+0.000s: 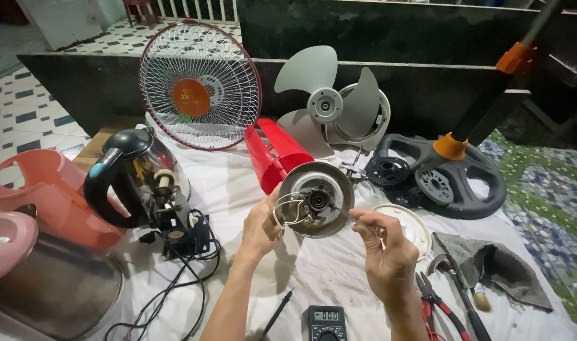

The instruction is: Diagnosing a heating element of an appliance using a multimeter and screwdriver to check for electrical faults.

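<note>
Grey metal is the round motor plate point(318, 199) at the middle of the view, held up above the white cloth point(326, 265) with its face to the camera. The left hand point(262, 226) grips it at the plate's 9 o'clock edge, with the fingers closed around the rim and the thin white wires point(287, 210) that loop there. The right hand point(384, 245), at 4 o'clock from the plate, is closed in a pinch on a thin metal probe point(343, 213), and its tip reaches to the centre hub of the plate.

At 12 o'clock from the plate stands a grey fan blade point(323, 95) against a round housing. At 11 o'clock a red-rimmed wire fan guard point(200, 85) leans on the dark wall. A red plastic cover point(274, 153) lies just beside the plate, at its 10 o'clock. At 9 o'clock, well apart, stands a black kettle point(127, 177), with a small black motor block point(181, 224) and black cables beside it. At 3 o'clock is the black fan base point(456, 180) with its orange collar, and a white disc point(410, 226) lies near the right hand. At 6 o'clock, on the low edge of the view, lies a multimeter point(327, 323). Pliers with red handles point(437, 306) and a grey rag point(497, 265) are at 4 o'clock.
</note>
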